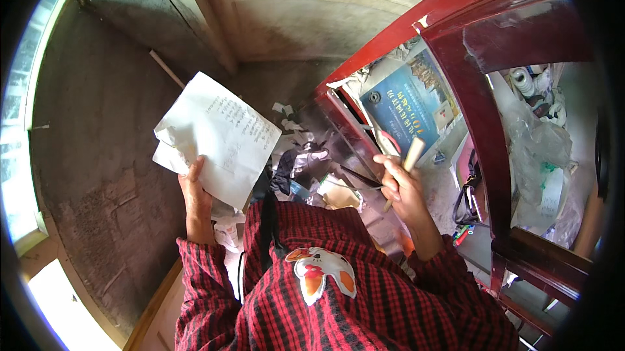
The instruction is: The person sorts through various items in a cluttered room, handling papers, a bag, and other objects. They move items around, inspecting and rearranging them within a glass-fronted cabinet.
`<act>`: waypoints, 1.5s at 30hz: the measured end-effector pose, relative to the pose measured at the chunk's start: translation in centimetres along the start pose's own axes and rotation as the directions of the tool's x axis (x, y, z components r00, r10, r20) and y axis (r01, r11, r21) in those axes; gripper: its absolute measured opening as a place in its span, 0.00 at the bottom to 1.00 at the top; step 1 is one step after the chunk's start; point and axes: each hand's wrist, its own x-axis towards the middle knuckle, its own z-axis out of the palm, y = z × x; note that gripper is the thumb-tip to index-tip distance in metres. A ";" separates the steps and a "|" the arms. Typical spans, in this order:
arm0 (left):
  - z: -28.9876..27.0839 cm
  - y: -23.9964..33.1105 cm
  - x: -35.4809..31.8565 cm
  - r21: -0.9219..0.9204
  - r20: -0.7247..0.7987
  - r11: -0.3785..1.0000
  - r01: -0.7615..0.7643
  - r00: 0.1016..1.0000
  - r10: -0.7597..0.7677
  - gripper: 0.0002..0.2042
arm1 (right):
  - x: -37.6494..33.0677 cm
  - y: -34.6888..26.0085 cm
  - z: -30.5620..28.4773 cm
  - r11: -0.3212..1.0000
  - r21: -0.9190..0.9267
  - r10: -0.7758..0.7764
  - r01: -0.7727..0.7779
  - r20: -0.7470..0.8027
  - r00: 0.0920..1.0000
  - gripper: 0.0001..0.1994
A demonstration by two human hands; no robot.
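Note:
In my left hand [194, 185] are white paper sheets [224, 136] with handwriting on them, gripped at the lower left edge with the thumb on top. A crumpled white piece [174, 146] lies against them there. My right hand [402, 188] is closed round a pale, round stick [414, 152] that sticks up past the fingers. A thin dark rod [355, 178] points left from this hand; whether it joins the stick I cannot tell. Just beyond the right hand, a blue printed sheet [407, 100] lies inside the dark red wooden furniture [478, 123].
Scraps of paper and litter [296, 156] cover the floor ahead. A clear plastic bag [540, 136] and white rolls [522, 81] fill the red furniture's right compartment. On the left rises a rough grey wall [97, 123] beside a bright window [26, 110]. A stick [166, 68] leans near it.

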 end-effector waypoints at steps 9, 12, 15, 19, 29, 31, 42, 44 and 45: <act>0.5 0.5 -0.4 0.001 0.012 1.000 -0.031 0.999 0.031 0.28 | -2.8 -1.5 1.3 0.969 -0.240 0.149 -0.050 0.414 0.898 0.10; 0.0 0.4 -0.1 0.019 0.000 0.998 -0.060 0.998 0.060 0.27 | 0.6 2.1 0.5 0.246 -0.760 -0.235 0.602 0.555 0.798 0.14; -0.7 -0.1 0.4 -0.019 0.006 0.999 -0.025 1.000 0.025 0.25 | 7.7 4.5 -4.9 0.857 -0.469 -0.233 0.213 0.014 0.972 0.11; -1.6 -0.3 0.4 0.007 0.036 0.999 -0.042 0.998 0.042 0.26 | 15.7 0.7 -5.8 0.769 -0.602 -0.392 0.215 -0.179 0.902 0.11; -1.2 -0.6 0.2 0.004 0.013 1.000 -0.004 1.000 0.004 0.27 | 21.8 -0.4 -7.4 0.513 -0.850 -0.424 0.119 -0.131 0.896 0.15; -1.2 -0.3 0.1 0.000 0.005 1.000 -0.016 1.000 0.016 0.27 | 21.2 -1.6 -6.6 0.896 -0.417 -0.284 0.151 -0.277 0.918 0.10; -0.2 0.4 -0.4 0.025 0.028 1.000 -0.008 1.000 0.008 0.27 | 26.4 -4.8 -3.4 0.981 0.193 0.033 0.012 -0.230 0.973 0.10; -0.5 0.3 -0.3 0.012 0.016 1.000 -0.004 1.000 0.004 0.27 | 24.3 -3.1 -2.2 0.981 0.176 -0.041 0.084 -0.236 0.971 0.08; -1.1 0.1 0.0 -0.002 0.001 1.000 0.017 1.000 -0.017 0.27 | 22.2 -2.1 -0.8 0.979 0.171 -0.054 0.112 -0.312 0.949 0.07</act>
